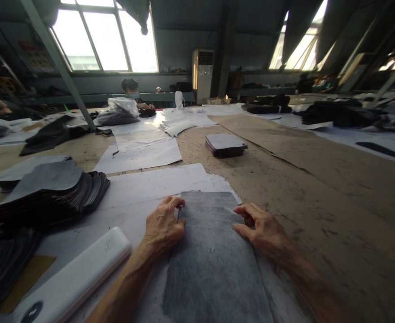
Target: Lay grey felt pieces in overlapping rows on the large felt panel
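While the left fingers (180,203) and right fingers (242,209) rest half-open at opposite edges of the grey panel (214,269), light, even pressure should keep it flat. Left of them, a white device (79,273) crowds the forearm; stacked pieces (52,179) lie beyond it on the counter (195,150).

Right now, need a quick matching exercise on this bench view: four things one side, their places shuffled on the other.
1. left hand
2. long white device
3. right hand
4. small square stack

A. on the brown surface, beyond both hands
B. at the right edge of the grey sheet
C. lower left, beside a forearm
D. at the grey sheet's left edge

Pairs: 1-D, 2-C, 3-B, 4-A
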Action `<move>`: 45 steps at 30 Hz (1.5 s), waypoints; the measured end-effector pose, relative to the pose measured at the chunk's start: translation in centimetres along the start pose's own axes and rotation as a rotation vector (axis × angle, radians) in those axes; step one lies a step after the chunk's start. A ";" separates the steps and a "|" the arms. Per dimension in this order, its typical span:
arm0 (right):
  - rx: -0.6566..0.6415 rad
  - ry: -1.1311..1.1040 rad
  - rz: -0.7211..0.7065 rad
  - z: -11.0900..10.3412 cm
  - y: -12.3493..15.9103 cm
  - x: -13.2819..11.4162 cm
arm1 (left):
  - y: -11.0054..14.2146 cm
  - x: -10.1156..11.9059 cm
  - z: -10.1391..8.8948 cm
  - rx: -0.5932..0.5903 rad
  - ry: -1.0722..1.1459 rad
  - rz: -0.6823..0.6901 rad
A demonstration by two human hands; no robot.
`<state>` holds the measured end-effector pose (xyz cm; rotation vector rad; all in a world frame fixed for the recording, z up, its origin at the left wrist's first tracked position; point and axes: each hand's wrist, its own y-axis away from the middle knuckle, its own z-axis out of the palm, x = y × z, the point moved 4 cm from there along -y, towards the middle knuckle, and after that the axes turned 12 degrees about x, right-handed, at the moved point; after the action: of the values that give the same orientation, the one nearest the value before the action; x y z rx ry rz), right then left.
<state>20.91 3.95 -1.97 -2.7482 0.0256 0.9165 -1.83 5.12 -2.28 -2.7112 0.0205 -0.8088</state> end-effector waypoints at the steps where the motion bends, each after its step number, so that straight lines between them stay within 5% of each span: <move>1: -0.001 -0.014 0.013 0.0 0.0 -0.1 | 0.0 -0.1 0.0 -0.002 0.000 -0.004; 22: 0.087 -0.329 -0.222 0.3 0.3 -0.7 | -0.3 -0.4 0.0 -0.039 0.043 -0.091; 30: 0.062 -0.020 0.056 -0.1 0.2 -0.1 | -0.4 -0.8 0.1 -0.059 0.055 -0.172; 45: 0.066 -0.072 0.240 0.2 0.3 1.0 | -0.6 -0.9 0.1 -0.072 0.072 -0.183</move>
<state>21.55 3.72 -2.76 -2.6890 0.3733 1.0534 -2.58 5.79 -2.70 -2.7796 -0.1891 -0.9756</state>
